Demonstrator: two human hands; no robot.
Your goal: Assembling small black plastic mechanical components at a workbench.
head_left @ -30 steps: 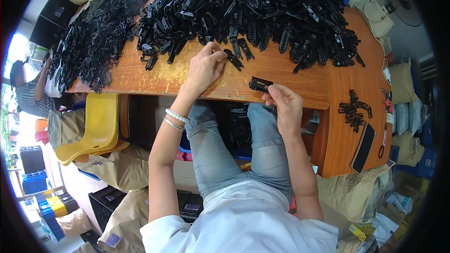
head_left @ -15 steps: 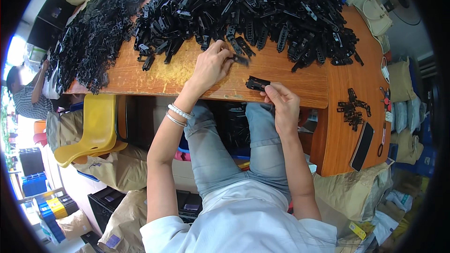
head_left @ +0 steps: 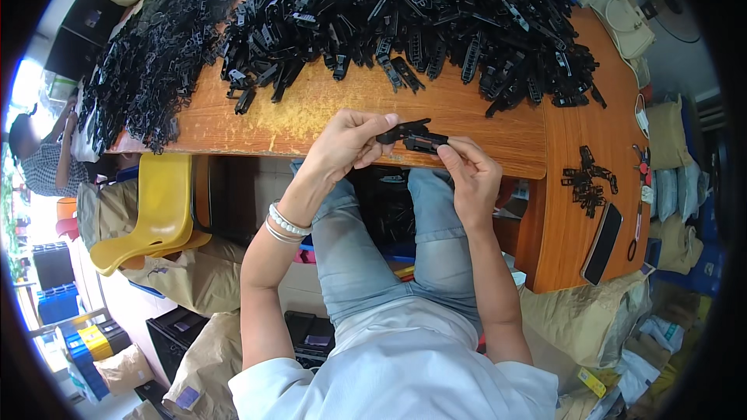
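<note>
Over the table's near edge, my left hand [head_left: 352, 138] pinches a small black plastic part [head_left: 401, 131] between thumb and fingers. Another black plastic part [head_left: 426, 142], long and narrow, is gripped by its right end in my right hand [head_left: 471, 173]. The two parts meet or overlap at their ends; whether they are joined I cannot tell. Beyond my hands, a big heap of black plastic parts [head_left: 405, 8] covers the back of the table, with a few loose pieces at its front edge.
A second heap of finer black parts [head_left: 156, 70] lies at left on the wooden table [head_left: 311, 113]. On the right wing are a small cluster of black parts [head_left: 589, 180], a phone [head_left: 601, 243] and scissors [head_left: 633, 245]. A yellow chair [head_left: 159, 206] stands left. Another person [head_left: 48, 155] sits far left.
My left hand has come back from near the heap toward my right hand, bringing its black part against the other one. My right hand has barely moved.
</note>
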